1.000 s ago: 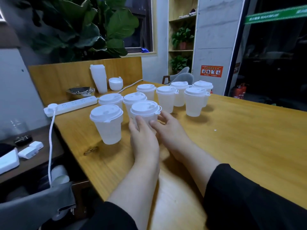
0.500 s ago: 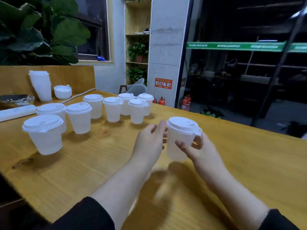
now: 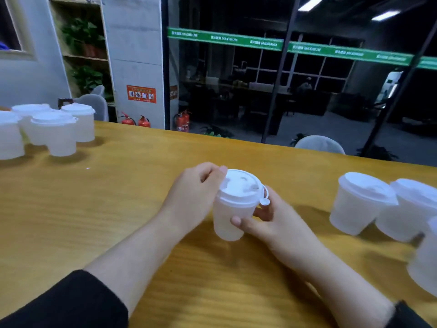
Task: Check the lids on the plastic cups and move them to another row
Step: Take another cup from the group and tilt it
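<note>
Lidded plastic cup [image 3: 233, 209] is being held in the right hand's [image 3: 276, 223] grip, left hand's [image 3: 196, 192] curled fingers touching its lid [image 3: 241, 185] above the worktop [image 3: 94, 209].

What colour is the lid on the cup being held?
White, seen in the head view: the lid.

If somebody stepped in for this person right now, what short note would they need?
Right hand: grips the cup round its body, above the table.
Left hand: thumb against the lid rim, apparently checking it.
Done: at least three lidded cups stand at the right.
Left: finish this lid check, set the cup with those, then work through the cups at the left.
</note>
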### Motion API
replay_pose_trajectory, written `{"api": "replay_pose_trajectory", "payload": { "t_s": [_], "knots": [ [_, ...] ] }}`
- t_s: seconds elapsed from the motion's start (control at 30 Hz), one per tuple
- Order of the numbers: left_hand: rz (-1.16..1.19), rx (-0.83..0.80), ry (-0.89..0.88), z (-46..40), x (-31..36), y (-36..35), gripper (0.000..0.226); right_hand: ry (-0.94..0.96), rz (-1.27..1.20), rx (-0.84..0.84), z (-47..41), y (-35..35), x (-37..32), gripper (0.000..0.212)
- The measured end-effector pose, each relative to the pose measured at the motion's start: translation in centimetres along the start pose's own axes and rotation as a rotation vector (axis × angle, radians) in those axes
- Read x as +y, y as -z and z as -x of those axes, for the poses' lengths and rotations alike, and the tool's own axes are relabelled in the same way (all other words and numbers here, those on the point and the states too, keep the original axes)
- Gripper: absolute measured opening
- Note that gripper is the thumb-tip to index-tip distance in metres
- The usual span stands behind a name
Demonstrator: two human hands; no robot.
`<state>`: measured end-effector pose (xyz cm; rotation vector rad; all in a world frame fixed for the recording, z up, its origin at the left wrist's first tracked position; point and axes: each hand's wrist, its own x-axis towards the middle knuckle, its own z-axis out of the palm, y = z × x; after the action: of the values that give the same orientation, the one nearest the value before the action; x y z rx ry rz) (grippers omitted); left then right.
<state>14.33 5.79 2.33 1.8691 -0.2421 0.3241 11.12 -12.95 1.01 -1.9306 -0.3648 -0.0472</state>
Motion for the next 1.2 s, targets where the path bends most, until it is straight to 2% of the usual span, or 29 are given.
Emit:
{"api": "replay_pose_trajectory", "payload": {
  "t_s": [0.1, 0.17, 0.2, 0.3, 0.4, 0.53, 0.67, 0.8, 0.87, 1.0, 1.2],
  "knots": [
    [0.033, -0.056, -0.055, 0.3, -0.6, 0.4, 0.032, 0.012, 0.120, -0.090, 0.6, 1.4, -0.4, 0.072],
    [0.066, -0.083, -0.061, 0.4, -0.7, 0.6, 0.032, 0.031, 0.303, -0.029, 1.1, 2.8, -1.0, 0.082],
    [0.081, -0.095, -0.067, 0.3, -0.7, 0.6, 0.033, 0.064, 0.374, 0.014, 1.3, 3.5, -1.4, 0.080],
    [0.068, -0.160, -0.103, 0.4, -0.8, 0.6, 0.036, 0.207, 0.394, 0.087, 2.0, 4.9, -2.7, 0.050],
    [0.016, -0.240, -0.134, 0.6, -1.1, 0.5, 0.044, 0.323, 0.426, 0.057, 2.2, 4.8, -2.9, 0.025],
    [0.013, -0.283, -0.121, 0.6, -1.0, 0.5, 0.050, 0.362, 0.533, 0.065, 2.0, 4.6, -2.4, 0.015],
    [0.016, -0.292, -0.125, 0.5, -1.0, 0.7, 0.049, 0.376, 0.537, 0.160, 2.1, 4.3, -2.9, 0.008],
    [-0.006, -0.333, -0.140, 0.7, -0.9, 0.7, 0.047, 0.374, 0.414, 0.312, 2.1, 3.6, -3.2, 0.015],
    [-0.022, -0.349, -0.155, 0.9, -0.7, 0.6, 0.045, 0.399, 0.412, 0.333, 2.1, 3.0, -3.2, 0.014],
    [-0.027, -0.367, -0.177, 1.0, -0.6, 0.6, 0.048, 0.463, 0.511, 0.299, 1.9, 2.3, -2.9, 0.012],
    [-0.006, -0.364, -0.170, 1.0, -0.5, 0.8, 0.042, 0.414, 0.560, 0.201, 2.5, 3.7, -3.3, 0.017]
  ]
}}
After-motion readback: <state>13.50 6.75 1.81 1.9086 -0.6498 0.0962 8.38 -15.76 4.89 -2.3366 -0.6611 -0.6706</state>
